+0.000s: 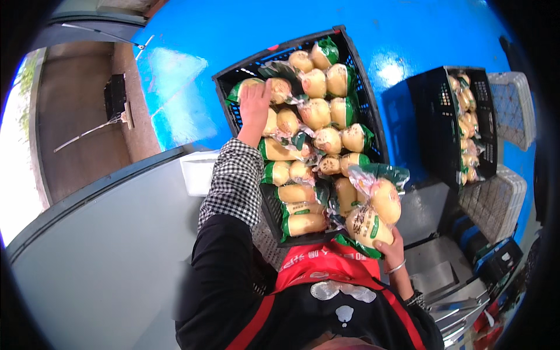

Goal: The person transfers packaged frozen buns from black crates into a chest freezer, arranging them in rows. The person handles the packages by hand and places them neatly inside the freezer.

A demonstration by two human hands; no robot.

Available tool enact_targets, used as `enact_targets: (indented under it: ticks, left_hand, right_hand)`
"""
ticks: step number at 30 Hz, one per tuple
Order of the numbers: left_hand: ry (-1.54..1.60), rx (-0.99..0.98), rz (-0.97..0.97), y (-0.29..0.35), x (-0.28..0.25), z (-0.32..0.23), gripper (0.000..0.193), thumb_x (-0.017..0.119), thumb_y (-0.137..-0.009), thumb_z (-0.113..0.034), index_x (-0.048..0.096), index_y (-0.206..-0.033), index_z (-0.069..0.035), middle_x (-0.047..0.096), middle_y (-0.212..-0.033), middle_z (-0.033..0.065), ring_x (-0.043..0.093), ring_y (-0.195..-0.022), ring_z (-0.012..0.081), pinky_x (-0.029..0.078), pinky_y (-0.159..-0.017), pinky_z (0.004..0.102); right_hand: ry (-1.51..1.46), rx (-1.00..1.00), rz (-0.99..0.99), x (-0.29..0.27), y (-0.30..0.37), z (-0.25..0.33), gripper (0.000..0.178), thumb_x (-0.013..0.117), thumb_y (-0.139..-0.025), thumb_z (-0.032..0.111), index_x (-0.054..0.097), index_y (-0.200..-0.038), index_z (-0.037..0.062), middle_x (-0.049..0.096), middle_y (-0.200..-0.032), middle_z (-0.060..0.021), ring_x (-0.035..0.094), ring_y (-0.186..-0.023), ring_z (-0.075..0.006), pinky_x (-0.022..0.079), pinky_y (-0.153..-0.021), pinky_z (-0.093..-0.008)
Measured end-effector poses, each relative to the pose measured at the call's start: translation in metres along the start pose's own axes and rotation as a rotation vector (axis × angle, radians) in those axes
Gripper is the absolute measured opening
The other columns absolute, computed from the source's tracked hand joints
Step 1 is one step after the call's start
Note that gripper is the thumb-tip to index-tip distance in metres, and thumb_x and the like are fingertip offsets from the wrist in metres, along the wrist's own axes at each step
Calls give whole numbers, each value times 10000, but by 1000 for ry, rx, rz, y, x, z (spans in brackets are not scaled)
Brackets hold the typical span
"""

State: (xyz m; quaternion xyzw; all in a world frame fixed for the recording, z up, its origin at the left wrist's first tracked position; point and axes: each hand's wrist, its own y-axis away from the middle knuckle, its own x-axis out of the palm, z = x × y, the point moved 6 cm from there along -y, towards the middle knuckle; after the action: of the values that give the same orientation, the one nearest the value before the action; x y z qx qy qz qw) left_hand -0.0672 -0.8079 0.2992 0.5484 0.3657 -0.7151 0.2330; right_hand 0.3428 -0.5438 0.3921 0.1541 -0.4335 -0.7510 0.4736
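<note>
Meanwhile, left hand stretches into black crate; right hand cradles bagged melons.

At frame centre we saw a black crate packed with bagged yellow melons. Our left hand rested on one at upper centre. Our right hand, lower right, held a bagged pair. A second crate stood at right.

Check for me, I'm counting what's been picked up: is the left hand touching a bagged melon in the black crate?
Touching. The head view shows the left hand pressed on a bagged melon in the black crate.
</note>
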Motion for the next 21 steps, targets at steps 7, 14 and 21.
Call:
enact_targets:
  ticks: [7, 14, 21]
  left_hand:
    - [691, -343, 242, 25, -1, -8, 503, 629, -760, -127, 504, -1223, 26, 532, -1234, 233, 501, -1158, 342, 374, -1012, 384]
    - [2329, -1335, 344, 111, -159, -167, 216, 554, -926, -134, 528, -1115, -32, 626, -1008, 37, 613, -849, 141, 518, -753, 304]
    - [2272, -1576, 28, 128, -269, -141, 110, 592, -911, -157, 556, -892, -54, 608, -814, 37, 613, -722, 145, 515, -648, 303]
  right_hand:
    - [261, -152, 108, 29, -13, 29, 695, 836, -617, 108, 480, -1198, -25, 606, -1077, -91, 589, -994, -161, 482, -873, -301]
    - [349, -196, 312, 79, 5, 43, 812, 869, -584, 187, 436, -1236, -30, 549, -1170, -122, 546, -1073, -185, 454, -919, -317]
    - [137, -157, 650, 120, 16, 59, 737, 737, -703, 180, 380, -1316, -17, 499, -1268, -134, 486, -1169, -204, 387, -1002, -350]
